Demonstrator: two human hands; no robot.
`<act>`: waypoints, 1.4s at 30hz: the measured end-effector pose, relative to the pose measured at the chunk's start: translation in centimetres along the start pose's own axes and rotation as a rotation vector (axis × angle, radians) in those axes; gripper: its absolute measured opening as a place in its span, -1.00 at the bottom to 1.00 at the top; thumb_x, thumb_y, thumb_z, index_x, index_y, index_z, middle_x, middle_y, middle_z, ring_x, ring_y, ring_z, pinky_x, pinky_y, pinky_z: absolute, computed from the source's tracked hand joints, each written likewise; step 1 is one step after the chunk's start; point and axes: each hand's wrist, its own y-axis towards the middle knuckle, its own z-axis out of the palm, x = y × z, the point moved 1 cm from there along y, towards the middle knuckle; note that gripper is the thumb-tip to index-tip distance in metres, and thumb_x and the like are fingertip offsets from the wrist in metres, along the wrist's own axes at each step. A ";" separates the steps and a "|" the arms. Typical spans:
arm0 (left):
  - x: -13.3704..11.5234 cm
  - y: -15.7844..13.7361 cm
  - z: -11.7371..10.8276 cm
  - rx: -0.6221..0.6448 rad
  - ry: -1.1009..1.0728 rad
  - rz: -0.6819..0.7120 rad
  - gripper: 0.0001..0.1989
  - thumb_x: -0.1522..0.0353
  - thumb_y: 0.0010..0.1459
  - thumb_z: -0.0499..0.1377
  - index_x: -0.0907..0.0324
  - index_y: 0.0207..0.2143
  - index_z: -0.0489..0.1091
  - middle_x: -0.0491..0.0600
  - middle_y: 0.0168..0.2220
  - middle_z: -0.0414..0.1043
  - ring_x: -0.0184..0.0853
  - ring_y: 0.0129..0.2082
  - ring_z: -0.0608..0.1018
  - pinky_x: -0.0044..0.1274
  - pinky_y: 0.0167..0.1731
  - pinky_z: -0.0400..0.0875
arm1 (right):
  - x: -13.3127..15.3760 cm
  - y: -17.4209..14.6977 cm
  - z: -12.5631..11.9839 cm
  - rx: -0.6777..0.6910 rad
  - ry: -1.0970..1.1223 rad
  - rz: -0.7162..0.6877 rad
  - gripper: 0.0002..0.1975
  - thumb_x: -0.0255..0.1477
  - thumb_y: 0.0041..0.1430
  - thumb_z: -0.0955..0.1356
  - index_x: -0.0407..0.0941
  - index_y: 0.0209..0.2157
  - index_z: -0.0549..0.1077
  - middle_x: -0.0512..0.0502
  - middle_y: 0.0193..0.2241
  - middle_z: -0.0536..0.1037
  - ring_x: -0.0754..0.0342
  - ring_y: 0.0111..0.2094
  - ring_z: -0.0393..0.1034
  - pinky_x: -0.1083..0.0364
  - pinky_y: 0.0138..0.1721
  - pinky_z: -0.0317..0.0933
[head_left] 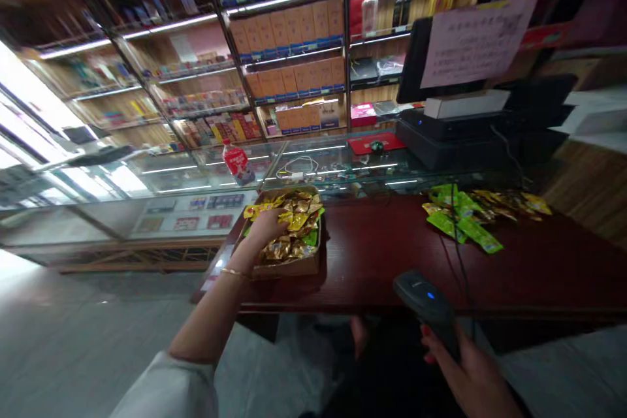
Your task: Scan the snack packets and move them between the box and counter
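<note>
My left hand (267,227) reaches into an open cardboard box (294,267) on the left part of the dark red counter. Its fingers are bent round a yellow snack packet (297,219) on top of the heap; the fingertips are partly hidden. Gold and green packets lie around it in the box. Low in the picture, my right hand (463,366) grips the handle of a black barcode scanner (427,304), which has a blue light lit on it. The scanner's head is raised in front of the counter's near edge.
Green packets (460,219) and gold packets (509,204) lie in a pile to the right, with a black cable (458,241) across them. Behind stand a monitor (414,62) with a paper sheet, a red-labelled bottle (238,163) and a glass display case (196,173).
</note>
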 end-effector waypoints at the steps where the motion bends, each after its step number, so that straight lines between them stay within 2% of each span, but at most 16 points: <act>1: -0.3 -0.2 0.6 -0.018 0.012 0.036 -0.48 0.19 0.18 0.18 0.14 0.18 0.40 0.12 0.11 0.48 -0.04 0.12 0.46 -0.28 0.11 0.34 | 0.4 -0.1 0.1 -0.010 0.007 -0.006 -0.40 0.15 0.07 0.28 -0.03 -0.10 0.44 -0.11 -0.28 0.70 -0.07 -0.33 0.62 0.07 -0.21 0.42; 7: -3.0 -0.2 2.6 -0.097 0.053 0.089 -0.50 0.13 0.16 0.21 0.05 0.13 0.44 0.07 0.28 0.29 0.17 0.31 0.18 0.03 0.23 0.07 | 2.8 -1.0 1.1 -0.077 -0.020 -0.122 -0.51 0.08 0.13 0.30 -0.03 -0.18 0.49 -0.09 -0.39 0.69 -0.07 -0.40 0.61 0.09 -0.29 0.43; 10: -4.9 -0.7 2.9 -0.130 0.095 0.116 -0.70 0.19 0.23 0.15 0.07 -0.10 0.58 0.04 0.23 0.37 0.15 0.32 0.16 0.07 0.25 -0.05 | 3.3 -1.4 1.7 -0.044 -0.048 -0.187 -0.49 0.07 0.16 0.31 -0.05 -0.13 0.50 -0.05 -0.47 0.66 -0.07 -0.41 0.60 0.09 -0.32 0.41; 12: -6.3 -2.0 3.1 -0.167 0.111 0.169 -0.73 0.27 0.27 0.10 0.09 -0.24 0.60 0.04 0.18 0.42 0.10 0.32 0.17 0.05 0.27 -0.11 | 3.1 -1.6 2.1 -0.028 -0.054 -0.208 -0.50 0.06 0.17 0.31 -0.06 -0.13 0.51 -0.04 -0.49 0.65 -0.06 -0.43 0.58 0.09 -0.32 0.40; 14: -7.6 -3.5 3.3 -0.192 0.097 0.227 -0.71 0.29 0.29 0.06 0.11 -0.29 0.60 0.03 0.14 0.45 0.05 0.30 0.21 0.01 0.27 -0.10 | 2.7 -1.7 2.4 -0.017 -0.050 -0.211 -0.50 0.05 0.18 0.31 -0.07 -0.12 0.51 -0.04 -0.49 0.64 -0.04 -0.45 0.57 0.11 -0.33 0.39; 17: -8.8 -4.9 3.1 -0.189 0.045 0.221 -0.66 0.27 0.33 0.02 0.13 -0.32 0.58 0.04 0.08 0.50 -0.04 0.21 0.33 -0.12 0.22 0.09 | 2.3 -1.8 2.8 -0.020 -0.027 -0.182 -0.48 0.06 0.17 0.31 -0.08 -0.10 0.50 -0.04 -0.49 0.64 -0.02 -0.47 0.56 0.12 -0.34 0.39; 19: -9.0 -4.6 2.7 -0.194 0.018 0.123 -0.68 0.22 0.32 0.05 0.17 -0.24 0.56 0.11 0.03 0.51 -0.04 0.13 0.41 -0.19 0.15 0.21 | 2.3 -1.8 2.8 -0.018 -0.022 -0.165 -0.47 0.07 0.17 0.30 -0.08 -0.11 0.50 -0.04 -0.50 0.64 -0.03 -0.47 0.57 0.12 -0.34 0.40; 21: -9.0 -3.7 2.4 -0.198 0.011 0.003 -0.63 0.16 0.26 0.14 0.23 -0.04 0.48 0.20 0.02 0.50 0.02 0.10 0.43 -0.19 0.10 0.25 | 2.4 -1.8 2.8 -0.020 -0.021 -0.165 -0.48 0.07 0.17 0.30 -0.07 -0.13 0.51 -0.05 -0.51 0.64 -0.04 -0.47 0.58 0.12 -0.34 0.41; 24: -8.7 -2.4 2.9 -0.132 -0.003 -0.091 -0.34 0.14 0.17 0.25 0.26 0.23 0.25 0.27 0.04 0.49 0.12 0.17 0.38 -0.07 0.14 0.17 | 2.6 -1.9 2.6 -0.026 -0.009 -0.181 -0.51 0.06 0.16 0.31 -0.06 -0.14 0.51 -0.06 -0.47 0.66 -0.03 -0.47 0.58 0.13 -0.35 0.42; 26: -8.4 -2.2 3.7 -0.105 -0.034 -0.080 -0.31 0.21 0.14 0.29 0.16 0.28 0.20 0.22 0.03 0.51 0.10 0.19 0.36 0.00 0.19 0.07 | 2.5 -1.9 2.5 -0.023 -0.006 -0.188 -0.50 0.05 0.16 0.32 -0.06 -0.14 0.51 -0.08 -0.46 0.66 -0.03 -0.47 0.57 0.13 -0.34 0.42; 28: -8.1 -2.5 4.2 -0.181 -0.083 -0.048 -0.33 0.32 0.12 0.30 0.07 0.28 0.23 0.15 0.01 0.53 0.06 0.16 0.40 0.01 0.21 0.04 | 2.2 -1.8 2.5 -0.023 -0.004 -0.180 -0.50 0.06 0.15 0.32 -0.07 -0.14 0.51 -0.08 -0.46 0.65 -0.03 -0.46 0.57 0.13 -0.33 0.43; 31: -8.1 -3.8 3.8 -0.423 -0.262 0.029 -0.35 0.46 0.15 0.22 0.10 0.29 0.23 0.14 -0.02 0.50 -0.06 0.04 0.48 -0.14 0.15 0.25 | 1.7 -1.8 2.6 -0.037 0.024 -0.146 -0.50 0.07 0.15 0.32 -0.06 -0.14 0.50 -0.07 -0.46 0.65 -0.03 -0.46 0.57 0.12 -0.33 0.43; 33: -8.9 -5.0 3.3 -0.579 -0.427 0.091 -0.39 0.48 0.20 0.16 0.12 0.31 0.22 0.13 -0.05 0.47 -0.15 -0.06 0.50 -0.29 0.03 0.39 | 1.6 -1.8 2.7 -0.038 0.044 -0.137 -0.50 0.08 0.13 0.33 -0.06 -0.18 0.50 -0.07 -0.47 0.65 -0.03 -0.45 0.57 0.13 -0.33 0.43; 35: -10.6 -6.4 3.3 -0.662 -0.574 0.147 -0.49 0.46 0.27 0.11 0.07 0.26 0.30 0.09 -0.09 0.45 -0.22 -0.13 0.51 -0.38 -0.07 0.44 | 1.6 -1.8 2.8 -0.060 0.051 -0.143 -0.49 0.10 0.10 0.34 -0.06 -0.21 0.50 -0.05 -0.51 0.63 -0.03 -0.45 0.57 0.14 -0.34 0.42; 38: -14.3 -7.9 5.8 -0.578 -0.769 0.251 -0.60 0.45 0.30 0.10 0.02 0.14 0.45 0.05 -0.13 0.46 -0.26 -0.14 0.52 -0.43 -0.10 0.48 | 1.6 -1.7 2.8 -0.111 0.062 -0.147 -0.50 0.11 0.10 0.35 -0.06 -0.25 0.49 -0.03 -0.54 0.61 -0.01 -0.47 0.55 0.15 -0.38 0.40; 42: -17.9 -8.1 12.0 -0.326 -0.973 0.318 -0.53 0.49 0.23 0.12 0.05 0.18 0.41 0.08 0.02 0.44 -0.23 -0.01 0.52 -0.38 0.04 0.45 | 1.2 -1.6 2.5 -0.134 0.053 -0.131 -0.47 0.14 0.07 0.33 -0.06 -0.35 0.50 -0.05 -0.59 0.59 -0.03 -0.52 0.54 0.14 -0.45 0.39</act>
